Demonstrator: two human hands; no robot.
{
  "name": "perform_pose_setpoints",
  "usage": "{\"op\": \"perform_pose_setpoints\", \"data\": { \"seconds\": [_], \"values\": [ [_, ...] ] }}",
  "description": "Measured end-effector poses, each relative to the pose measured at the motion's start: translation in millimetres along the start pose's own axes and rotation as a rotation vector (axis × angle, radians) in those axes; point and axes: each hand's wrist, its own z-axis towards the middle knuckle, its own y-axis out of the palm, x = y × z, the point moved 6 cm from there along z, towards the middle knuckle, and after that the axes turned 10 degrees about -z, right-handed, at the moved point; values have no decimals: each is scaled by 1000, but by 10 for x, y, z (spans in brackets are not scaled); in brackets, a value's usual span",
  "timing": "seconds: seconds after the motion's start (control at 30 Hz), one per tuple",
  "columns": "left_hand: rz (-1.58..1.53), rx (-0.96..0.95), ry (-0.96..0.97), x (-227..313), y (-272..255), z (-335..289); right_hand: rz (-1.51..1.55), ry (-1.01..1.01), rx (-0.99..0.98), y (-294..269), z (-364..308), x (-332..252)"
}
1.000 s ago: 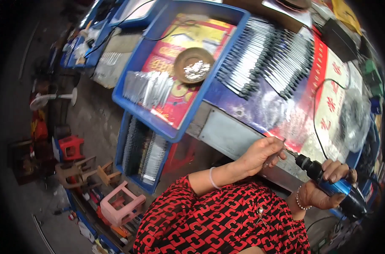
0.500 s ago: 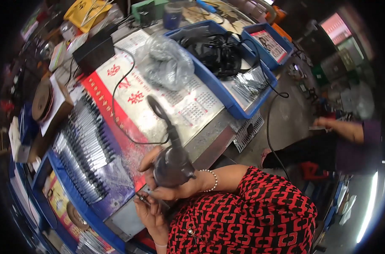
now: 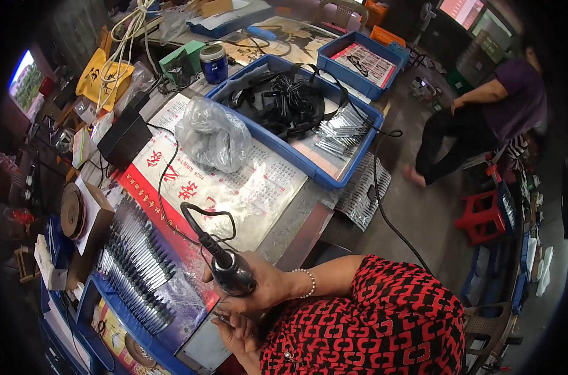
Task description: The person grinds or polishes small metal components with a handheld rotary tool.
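At the corner of the bench, the right hand point(image 3: 265, 278) had its fingers wrapped around a black drill point(image 3: 234, 279), seen from its back end, with the cord looping up from it over the sheet. The front of the drill was hidden behind that hand. The left hand point(image 3: 239, 332) sat just below, palm upward, its fingers curled in; whether they pinched anything, I could not tell.

To the left, dark-ended metal rods point(image 3: 134, 269) lay side by side in rows on the bench, next to a blue tray point(image 3: 134, 326) at the near edge. Beyond the drill, a crumpled clear plastic bag point(image 3: 215, 137) rested on the red and white printed sheet point(image 3: 259, 203). Just beside it stood a blue bin point(image 3: 296, 156), holding black cables point(image 3: 278, 103) and loose silver rods point(image 3: 340, 131). Well apart, across the floor, a co-worker point(image 3: 515, 100) in a purple top was near a red stool point(image 3: 484, 215).
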Motion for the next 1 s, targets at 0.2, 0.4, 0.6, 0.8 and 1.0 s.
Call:
{"op": "perform_pose_setpoints", "data": {
  "seconds": [0.2, 0.4, 0.6, 0.8, 1.0],
  "values": [
    [-88, -55, -36, -20, 21, 15, 155, 167, -6, -8, -38, -25],
    [-98, -89, -49, -103, 74, -10, -90, -69, 31, -43, -35, 28],
    [-29, -35, 123, -37, 130, -45, -50, 19, 51, -90, -23, 0],
    [-126, -143, 35, -28, 164, -38, -88, 2, 113, -219, -103, 156],
    [7, -54, -4, -20, 23, -7, 49, -260, 267, -247, 125, -40]
  ]
}}
